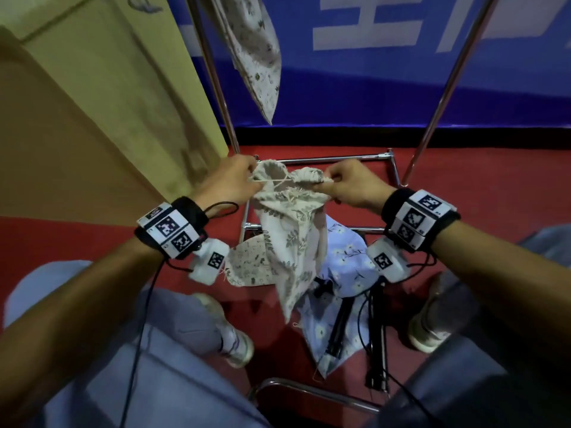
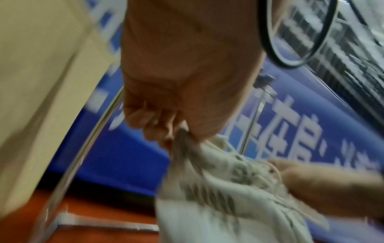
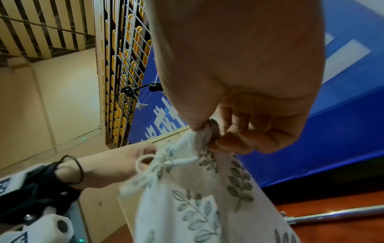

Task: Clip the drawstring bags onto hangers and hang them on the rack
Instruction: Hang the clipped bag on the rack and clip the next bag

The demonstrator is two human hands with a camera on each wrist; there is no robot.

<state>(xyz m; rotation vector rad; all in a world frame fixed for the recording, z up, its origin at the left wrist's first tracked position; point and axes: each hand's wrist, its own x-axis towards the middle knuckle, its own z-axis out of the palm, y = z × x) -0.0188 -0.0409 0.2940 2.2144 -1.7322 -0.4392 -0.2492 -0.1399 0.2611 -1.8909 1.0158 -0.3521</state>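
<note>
A cream drawstring bag with grey leaf print [image 1: 290, 239] [image 3: 199, 205] [image 2: 220, 194] hangs in the air between both hands, its gathered top stretched sideways. My left hand [image 1: 238, 177] [image 2: 164, 125] pinches the top hem at the left. My right hand [image 1: 340, 183] [image 3: 224, 131] pinches the hem at the right. The white drawstring [image 1: 272, 180] [image 3: 166, 162] lies loose across the bag's mouth. Another floral bag [image 1: 253, 47] hangs from above on the rack. On the floor lie a light blue flowered bag [image 1: 343, 267] and a beige flowered bag [image 1: 250, 261]. Black hangers [image 1: 375, 341] lie beside them.
The rack's chrome uprights [image 1: 213, 75] [image 1: 448, 88] and base bars [image 1: 333, 160] frame the red floor [image 1: 479, 186]. A blue banner [image 1: 401, 72] stands behind, a cardboard box [image 1: 92, 118] at the left. My shoes [image 1: 228, 332] [image 1: 432, 316] flank the floor pile.
</note>
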